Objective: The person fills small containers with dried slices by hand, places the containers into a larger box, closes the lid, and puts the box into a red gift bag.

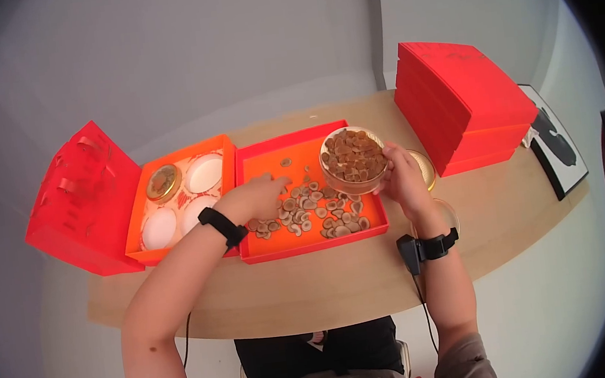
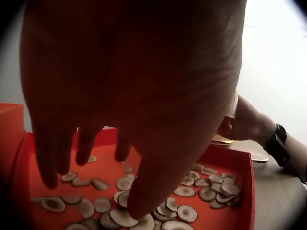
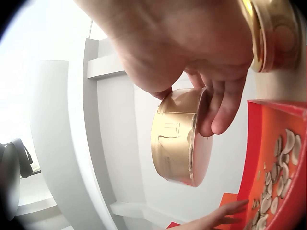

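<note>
Round sliced pieces lie scattered in an orange-lined red tray. My left hand is over the tray's left part, among the slices; in the left wrist view its fingers point down at them, relaxed, with no object visible in them. My right hand grips a round clear container full of brown slices by its rim, above the tray's right side. In the right wrist view the container, with a gold band, is tilted on its side between thumb and fingers.
Left of the tray, an orange box holds white round wells and a gold-rimmed jar. A red bag stands beyond it. Stacked red boxes, a gold-rimmed round container and a black-framed picture are on the right.
</note>
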Action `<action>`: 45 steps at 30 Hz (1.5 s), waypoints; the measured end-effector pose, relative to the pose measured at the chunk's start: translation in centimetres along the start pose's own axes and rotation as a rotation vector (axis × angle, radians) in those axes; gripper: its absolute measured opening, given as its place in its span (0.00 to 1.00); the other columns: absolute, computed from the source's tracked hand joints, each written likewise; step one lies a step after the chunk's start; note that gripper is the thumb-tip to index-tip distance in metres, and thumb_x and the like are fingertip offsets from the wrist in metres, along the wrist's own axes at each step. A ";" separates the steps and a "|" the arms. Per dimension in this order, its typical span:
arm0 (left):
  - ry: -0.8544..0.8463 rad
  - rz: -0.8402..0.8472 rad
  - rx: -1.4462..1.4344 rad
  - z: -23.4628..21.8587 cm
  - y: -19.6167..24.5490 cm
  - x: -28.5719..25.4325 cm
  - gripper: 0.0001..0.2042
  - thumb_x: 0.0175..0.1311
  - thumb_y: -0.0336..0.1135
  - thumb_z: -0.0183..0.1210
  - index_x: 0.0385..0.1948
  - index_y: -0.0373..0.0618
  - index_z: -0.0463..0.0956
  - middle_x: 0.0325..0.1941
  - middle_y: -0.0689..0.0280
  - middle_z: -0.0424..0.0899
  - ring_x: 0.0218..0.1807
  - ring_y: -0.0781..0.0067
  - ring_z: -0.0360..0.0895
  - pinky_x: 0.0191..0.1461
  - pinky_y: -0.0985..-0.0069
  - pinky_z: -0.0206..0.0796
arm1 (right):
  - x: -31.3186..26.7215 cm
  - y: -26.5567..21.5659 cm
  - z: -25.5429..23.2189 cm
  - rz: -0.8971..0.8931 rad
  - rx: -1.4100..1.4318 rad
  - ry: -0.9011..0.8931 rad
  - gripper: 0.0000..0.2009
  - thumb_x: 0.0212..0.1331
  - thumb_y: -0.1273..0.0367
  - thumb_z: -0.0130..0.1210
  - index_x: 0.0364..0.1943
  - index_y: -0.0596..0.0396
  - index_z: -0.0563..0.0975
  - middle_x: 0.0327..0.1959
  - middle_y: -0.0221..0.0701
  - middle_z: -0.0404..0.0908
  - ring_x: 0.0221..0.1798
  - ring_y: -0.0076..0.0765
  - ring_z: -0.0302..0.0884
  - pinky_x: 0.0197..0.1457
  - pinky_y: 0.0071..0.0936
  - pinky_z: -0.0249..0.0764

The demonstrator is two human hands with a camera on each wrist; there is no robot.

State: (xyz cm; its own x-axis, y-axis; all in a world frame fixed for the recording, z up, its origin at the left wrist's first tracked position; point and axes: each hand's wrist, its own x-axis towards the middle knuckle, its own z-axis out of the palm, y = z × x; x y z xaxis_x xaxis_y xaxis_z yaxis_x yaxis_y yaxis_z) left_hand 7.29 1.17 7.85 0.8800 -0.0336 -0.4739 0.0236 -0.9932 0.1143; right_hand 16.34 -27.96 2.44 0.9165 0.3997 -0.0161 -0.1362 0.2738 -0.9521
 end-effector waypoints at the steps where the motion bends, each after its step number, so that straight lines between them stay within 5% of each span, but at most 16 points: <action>1: -0.005 0.003 0.002 0.6 0.0 0.4 0.39 0.61 0.37 0.67 0.73 0.45 0.57 0.71 0.44 0.67 0.63 0.50 0.77 0.62 0.60 0.74 | -0.3 -0.6 0.5 -0.002 0.032 0.015 0.24 0.72 0.60 0.51 0.65 0.62 0.68 0.42 0.31 0.78 0.34 0.25 0.79 0.34 0.25 0.81; 9: 0.015 -0.107 0.087 3.8 -0.1 2.3 0.34 0.56 0.27 0.68 0.65 0.41 0.62 0.62 0.41 0.73 0.46 0.46 0.85 0.41 0.58 0.81 | -0.1 -0.3 0.3 -0.028 0.066 0.039 0.23 0.72 0.60 0.51 0.64 0.61 0.68 0.43 0.32 0.79 0.35 0.26 0.80 0.34 0.24 0.80; 18: -0.016 -0.052 0.081 4.6 -2.4 3.1 0.20 0.55 0.23 0.66 0.52 0.37 0.74 0.42 0.49 0.85 0.47 0.48 0.85 0.44 0.60 0.78 | -0.4 -0.6 0.6 -0.026 0.053 0.028 0.22 0.72 0.59 0.51 0.63 0.59 0.70 0.46 0.33 0.80 0.36 0.26 0.81 0.34 0.24 0.79; 25: -0.117 -0.138 -0.114 1.2 -0.8 0.5 0.19 0.59 0.23 0.62 0.53 0.39 0.75 0.41 0.53 0.86 0.45 0.53 0.86 0.43 0.62 0.77 | -0.3 -0.3 0.6 -0.015 0.053 0.048 0.23 0.72 0.59 0.51 0.64 0.59 0.70 0.47 0.33 0.81 0.39 0.26 0.81 0.35 0.24 0.79; 27: -0.043 -0.148 -0.264 0.5 -1.2 0.4 0.23 0.60 0.22 0.62 0.58 0.38 0.71 0.31 0.55 0.85 0.28 0.60 0.84 0.32 0.64 0.77 | -0.3 -0.4 0.6 -0.014 0.054 0.047 0.23 0.72 0.59 0.50 0.64 0.59 0.70 0.47 0.33 0.81 0.40 0.27 0.82 0.35 0.24 0.79; 28: -0.044 -0.151 -0.268 0.2 -1.2 0.4 0.23 0.60 0.22 0.62 0.58 0.38 0.71 0.31 0.55 0.85 0.28 0.60 0.84 0.32 0.64 0.77 | -0.4 -0.5 0.7 -0.012 0.055 0.059 0.23 0.72 0.59 0.50 0.64 0.59 0.69 0.48 0.34 0.81 0.40 0.27 0.82 0.36 0.24 0.79; 30: -0.092 -0.231 -0.345 -0.3 -0.9 0.6 0.30 0.60 0.30 0.66 0.66 0.46 0.67 0.50 0.50 0.84 0.54 0.54 0.83 0.50 0.62 0.78 | -0.4 -0.5 0.8 -0.011 0.056 0.069 0.23 0.73 0.59 0.49 0.64 0.59 0.69 0.49 0.35 0.82 0.41 0.28 0.83 0.37 0.25 0.79; 31: -0.090 -0.233 -0.347 0.0 -0.8 0.7 0.30 0.60 0.30 0.66 0.66 0.46 0.67 0.50 0.50 0.84 0.54 0.54 0.83 0.50 0.62 0.78 | -0.3 -0.4 0.7 -0.006 0.056 0.061 0.23 0.73 0.59 0.49 0.65 0.58 0.68 0.50 0.35 0.82 0.41 0.28 0.83 0.37 0.25 0.79; 33: 0.060 -0.022 -0.123 1.4 -0.5 1.3 0.36 0.57 0.36 0.70 0.70 0.50 0.64 0.63 0.48 0.75 0.65 0.53 0.75 0.61 0.61 0.74 | -0.2 -0.3 0.7 0.002 0.058 0.053 0.23 0.73 0.59 0.48 0.65 0.58 0.68 0.51 0.36 0.82 0.41 0.29 0.83 0.38 0.25 0.79; 36: 0.106 0.115 -0.058 2.9 0.9 2.3 0.40 0.55 0.39 0.72 0.72 0.52 0.64 0.70 0.50 0.66 0.70 0.50 0.68 0.68 0.59 0.68 | 0.0 0.0 0.6 -0.008 0.072 0.055 0.23 0.73 0.58 0.48 0.64 0.58 0.68 0.50 0.36 0.82 0.41 0.29 0.83 0.38 0.26 0.79; 40: 0.084 0.111 0.031 3.5 1.7 2.5 0.35 0.57 0.37 0.70 0.69 0.52 0.66 0.67 0.51 0.71 0.65 0.49 0.72 0.65 0.59 0.71 | -0.1 -0.1 0.5 -0.006 0.083 0.045 0.23 0.72 0.58 0.49 0.64 0.57 0.69 0.50 0.36 0.82 0.41 0.28 0.83 0.38 0.25 0.79; 45: 0.137 0.086 -0.090 4.1 0.0 3.7 0.16 0.62 0.33 0.65 0.51 0.44 0.78 0.49 0.53 0.84 0.51 0.51 0.82 0.53 0.60 0.75 | 0.0 -0.1 0.4 -0.003 0.058 0.060 0.23 0.72 0.58 0.49 0.63 0.57 0.69 0.49 0.36 0.82 0.40 0.28 0.83 0.37 0.25 0.79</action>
State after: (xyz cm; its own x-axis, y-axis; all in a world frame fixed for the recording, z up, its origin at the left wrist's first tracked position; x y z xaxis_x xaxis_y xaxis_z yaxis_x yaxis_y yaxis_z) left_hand 8.65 0.62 2.52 0.9368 -0.0964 -0.3364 -0.0175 -0.9730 0.2303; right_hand 16.19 -27.64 2.68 0.9376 0.3460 -0.0336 -0.1537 0.3258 -0.9329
